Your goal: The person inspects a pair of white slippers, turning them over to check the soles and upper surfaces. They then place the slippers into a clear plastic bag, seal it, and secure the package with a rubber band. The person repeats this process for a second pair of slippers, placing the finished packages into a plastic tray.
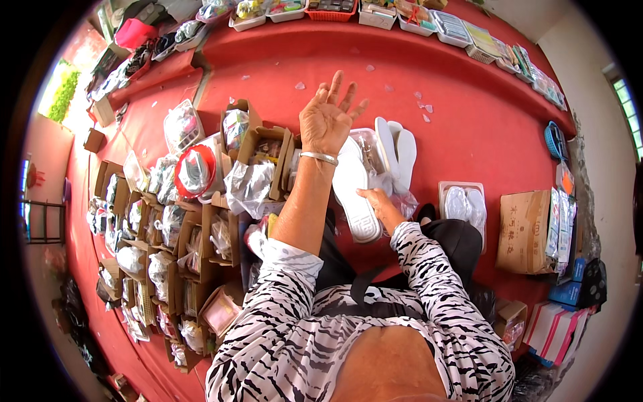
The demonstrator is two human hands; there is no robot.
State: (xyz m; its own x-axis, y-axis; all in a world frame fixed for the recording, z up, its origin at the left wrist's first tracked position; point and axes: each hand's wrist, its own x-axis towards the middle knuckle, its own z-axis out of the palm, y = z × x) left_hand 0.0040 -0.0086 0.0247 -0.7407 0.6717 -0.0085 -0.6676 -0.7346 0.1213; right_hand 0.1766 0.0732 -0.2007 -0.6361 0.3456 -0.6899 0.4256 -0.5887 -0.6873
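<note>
My left hand (pixel 329 122) is raised in front of me with its fingers spread and nothing in them. A silvery bangle circles that wrist. Lower and to the right, my right hand (pixel 380 205) grips the edge of a white shoe sole (pixel 351 182), thumb on top and other fingers hidden beneath. The sole has a raised outline and a patterned heel. Beyond it sits a clear plastic tub (pixel 367 142), partly covered. Flat white insoles (pixel 405 157) stick up beside the tub, with clear plastic wrapping (pixel 403 201) below them.
Cardboard boxes (pixel 209 234) of bagged goods crowd my left, near a red round basin (pixel 195 171). To my right are a tub of white insoles (pixel 463 213) and a large carton (pixel 526 231). Filled baskets (pixel 331 9) line a red step (pixel 375 37) ahead.
</note>
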